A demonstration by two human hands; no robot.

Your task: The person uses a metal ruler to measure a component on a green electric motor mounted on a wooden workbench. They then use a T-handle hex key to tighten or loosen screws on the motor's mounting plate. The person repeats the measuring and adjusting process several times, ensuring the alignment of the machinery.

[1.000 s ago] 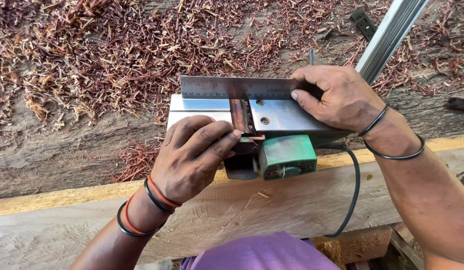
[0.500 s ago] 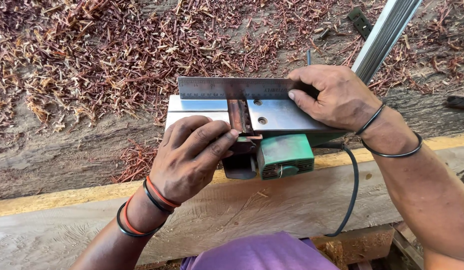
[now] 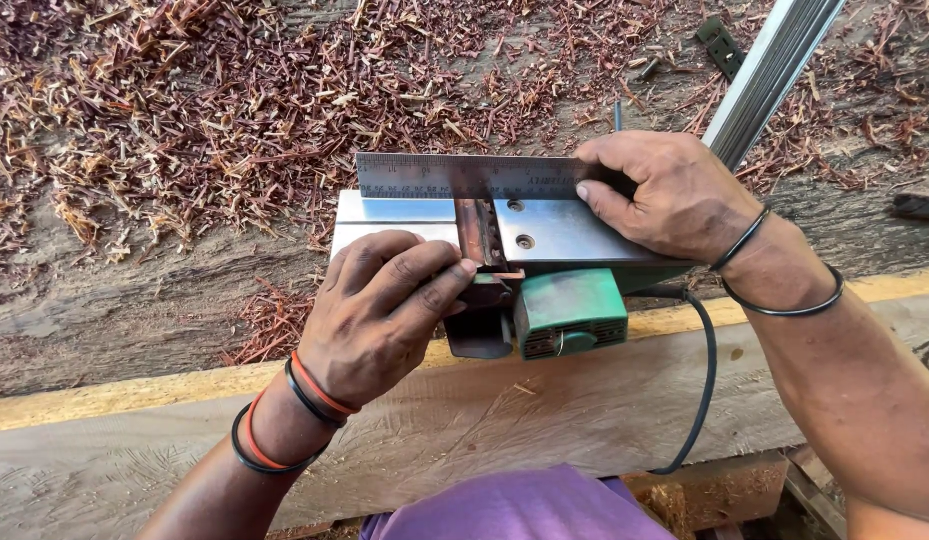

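Observation:
A green electric planer (image 3: 570, 310) lies upside down on a wide wooden plank (image 3: 545, 420), its shiny metal sole plate (image 3: 570, 232) facing up. A steel ruler (image 3: 455, 176) stands on edge along the plate's far side. My right hand (image 3: 675, 195) pinches the ruler's right end and rests on the plate. My left hand (image 3: 385, 310) grips the planer's near side, with fingertips at the reddish cutter drum (image 3: 477, 230) in the plate's gap. Both wrists wear thin bands.
Reddish wood shavings (image 3: 235, 110) cover the ground beyond the plank. A black power cord (image 3: 705, 390) loops down from the planer. A ribbed metal bar (image 3: 770, 65) slants at upper right. A small dark metal piece (image 3: 720, 42) lies near it.
None of the hands or the planer has visibly shifted; only the view has moved slightly.

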